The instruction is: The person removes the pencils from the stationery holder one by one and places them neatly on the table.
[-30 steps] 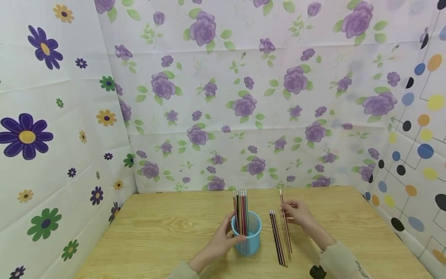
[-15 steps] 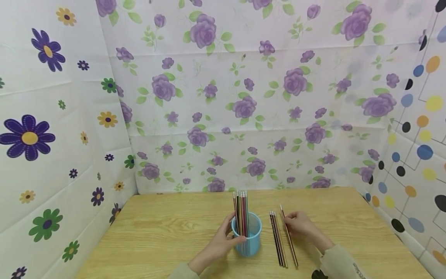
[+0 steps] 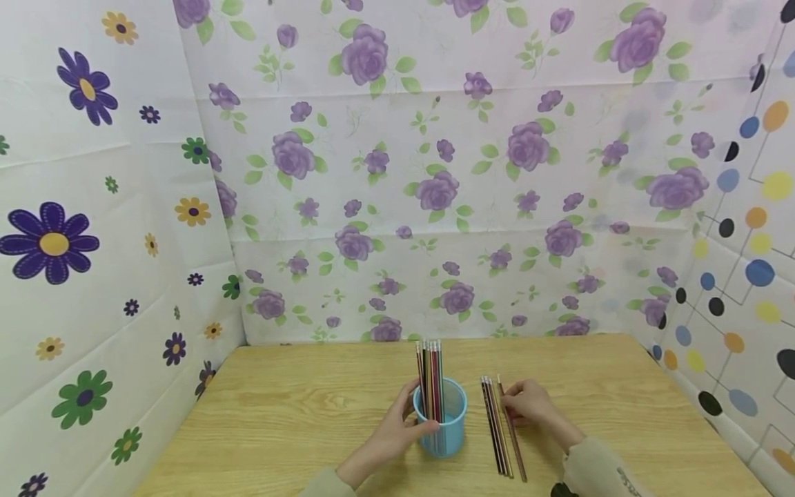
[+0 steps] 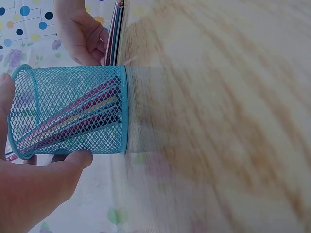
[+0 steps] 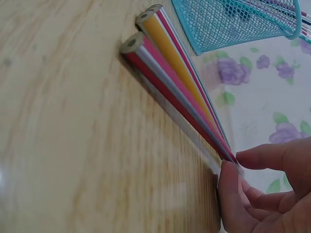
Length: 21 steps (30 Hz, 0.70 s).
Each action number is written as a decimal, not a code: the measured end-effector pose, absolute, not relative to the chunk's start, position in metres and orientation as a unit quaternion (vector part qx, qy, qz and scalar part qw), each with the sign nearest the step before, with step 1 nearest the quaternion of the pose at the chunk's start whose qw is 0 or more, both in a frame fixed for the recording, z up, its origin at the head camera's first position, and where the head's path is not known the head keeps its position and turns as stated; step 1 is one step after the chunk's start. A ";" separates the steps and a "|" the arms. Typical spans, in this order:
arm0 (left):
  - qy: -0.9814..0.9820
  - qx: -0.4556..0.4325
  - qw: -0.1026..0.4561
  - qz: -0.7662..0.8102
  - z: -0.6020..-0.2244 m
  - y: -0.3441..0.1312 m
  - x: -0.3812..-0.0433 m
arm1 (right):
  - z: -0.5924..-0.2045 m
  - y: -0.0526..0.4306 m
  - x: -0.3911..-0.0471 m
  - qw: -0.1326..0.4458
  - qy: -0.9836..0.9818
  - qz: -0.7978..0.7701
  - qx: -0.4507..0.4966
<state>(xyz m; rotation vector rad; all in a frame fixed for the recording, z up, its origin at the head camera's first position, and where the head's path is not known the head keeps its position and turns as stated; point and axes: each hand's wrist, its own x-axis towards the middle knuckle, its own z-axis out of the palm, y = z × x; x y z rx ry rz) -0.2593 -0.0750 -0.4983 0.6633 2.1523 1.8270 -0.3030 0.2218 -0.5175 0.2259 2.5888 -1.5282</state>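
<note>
In the head view my left hand holds a light blue mesh pencil cup upright on the table, fingers and thumb round its side. A bundle of pencils leans inside it, eraser ends up. Right of the cup, several pencils lie side by side. My right hand pinches one red striped pencil near its eraser end, just right of that row. From the right wrist view, this pencil lies along a yellow one, with flat unsharpened ends towards the camera.
The wooden table extends left of the cup and behind it. Flower-printed sheets stand at the back and left, a dotted one at the right. Beside the right sleeve sits a small dark object, partly cut off.
My right hand has lowered the pencil onto the table and drawn it towards me, then leftward close to the row. My left hand and the cup have stayed put.
</note>
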 end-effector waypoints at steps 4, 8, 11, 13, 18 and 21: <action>0.736 0.227 0.119 0.627 -0.501 -0.075 -0.259 | -0.515 0.219 -0.300 0.062 0.853 -0.512 0.077; 0.734 0.225 0.115 0.630 -0.505 -0.073 -0.262 | -0.515 0.222 -0.299 0.057 0.852 -0.515 0.070; 0.734 0.221 0.120 0.631 -0.507 -0.070 -0.263 | -0.518 0.228 -0.295 0.048 0.859 -0.507 0.058; 0.733 0.219 0.125 0.631 -0.507 -0.069 -0.261 | -0.519 0.232 -0.291 0.034 0.863 -0.501 0.057; 0.728 0.231 0.121 0.634 -0.497 -0.072 -0.263 | -0.495 0.225 -0.287 -0.013 0.876 -0.481 0.040; 0.723 0.217 0.136 0.642 -0.503 -0.074 -0.255 | -0.485 0.207 -0.281 -0.012 0.876 -0.482 -0.011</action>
